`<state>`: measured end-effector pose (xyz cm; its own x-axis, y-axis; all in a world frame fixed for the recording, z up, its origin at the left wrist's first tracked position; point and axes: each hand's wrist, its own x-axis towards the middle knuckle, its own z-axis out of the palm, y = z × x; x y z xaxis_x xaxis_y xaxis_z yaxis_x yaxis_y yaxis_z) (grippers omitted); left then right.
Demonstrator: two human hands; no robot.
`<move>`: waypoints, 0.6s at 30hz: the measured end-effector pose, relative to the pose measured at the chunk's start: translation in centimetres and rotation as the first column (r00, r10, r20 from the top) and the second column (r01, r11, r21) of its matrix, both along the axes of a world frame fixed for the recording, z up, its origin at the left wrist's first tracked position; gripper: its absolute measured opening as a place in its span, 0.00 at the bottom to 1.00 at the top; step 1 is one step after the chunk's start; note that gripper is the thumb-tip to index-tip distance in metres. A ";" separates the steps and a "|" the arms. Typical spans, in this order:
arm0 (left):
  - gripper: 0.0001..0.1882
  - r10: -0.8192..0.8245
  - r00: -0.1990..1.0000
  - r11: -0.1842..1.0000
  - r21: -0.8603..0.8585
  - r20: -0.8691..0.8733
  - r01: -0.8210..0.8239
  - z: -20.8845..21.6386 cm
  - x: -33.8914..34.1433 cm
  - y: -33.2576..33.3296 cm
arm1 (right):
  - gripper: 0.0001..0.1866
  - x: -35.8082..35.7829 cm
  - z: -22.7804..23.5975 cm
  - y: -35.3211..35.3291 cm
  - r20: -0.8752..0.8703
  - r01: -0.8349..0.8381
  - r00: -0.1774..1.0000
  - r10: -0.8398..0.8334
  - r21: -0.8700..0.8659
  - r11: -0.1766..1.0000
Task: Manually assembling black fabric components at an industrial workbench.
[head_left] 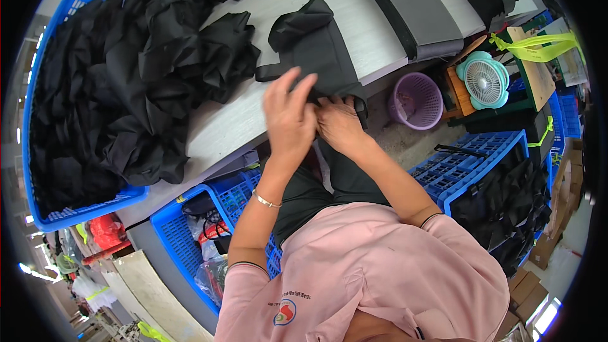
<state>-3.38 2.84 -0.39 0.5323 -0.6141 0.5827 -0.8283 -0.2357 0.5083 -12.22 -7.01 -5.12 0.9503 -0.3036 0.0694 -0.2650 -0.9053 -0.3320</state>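
Note:
On the table's near edge lies a black fabric piece (326,57), partly folded, with a crumpled far end and a short strap at its left side. My left hand (288,117) is just left of its near end, fingers spread and slightly blurred, with nothing seen in them. Bent over the near edge of the fabric, my right hand (342,123) has its fingertips on the cloth and grips it there; the thumb is hidden. A corner of the fabric hangs past the table edge beside the right hand.
A blue crate (39,152) heaped with black fabric (139,63) stands at left. Flat grey-and-black stacks (415,12) lie at the table's far right. Below are a purple basket (415,101), a turquoise fan (484,80) and blue crates (468,164) on both sides of me.

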 end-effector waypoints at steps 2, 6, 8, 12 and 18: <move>0.25 -0.227 0.973 0.973 0.062 0.038 0.224 1.2 -0.9 -2.7 | 0.27 -0.3 -1.6 -0.2 0.082 0.048 0.995 -0.058 0.121 0.991; 0.16 -0.368 0.929 0.913 0.193 0.018 0.358 -0.7 -1.9 -6.1 | 0.25 -0.4 -5.0 -0.1 0.251 -0.013 0.965 -0.077 0.339 0.941; 0.08 -0.398 0.917 0.892 0.223 -0.031 0.394 -1.4 -2.5 -6.2 | 0.24 -0.7 -5.3 -0.5 0.131 -0.039 0.991 -0.029 0.490 0.871; 0.09 -0.433 0.855 0.890 0.015 -0.285 0.455 -1.2 -3.7 -2.4 | 0.21 -2.9 -8.4 -2.0 0.230 -0.156 0.969 0.090 0.288 0.945; 0.15 -0.087 0.522 0.906 -0.285 -0.849 -0.313 -1.2 -1.9 4.1 | 0.20 -4.8 -0.8 1.5 -0.103 0.122 0.990 -0.092 0.336 0.934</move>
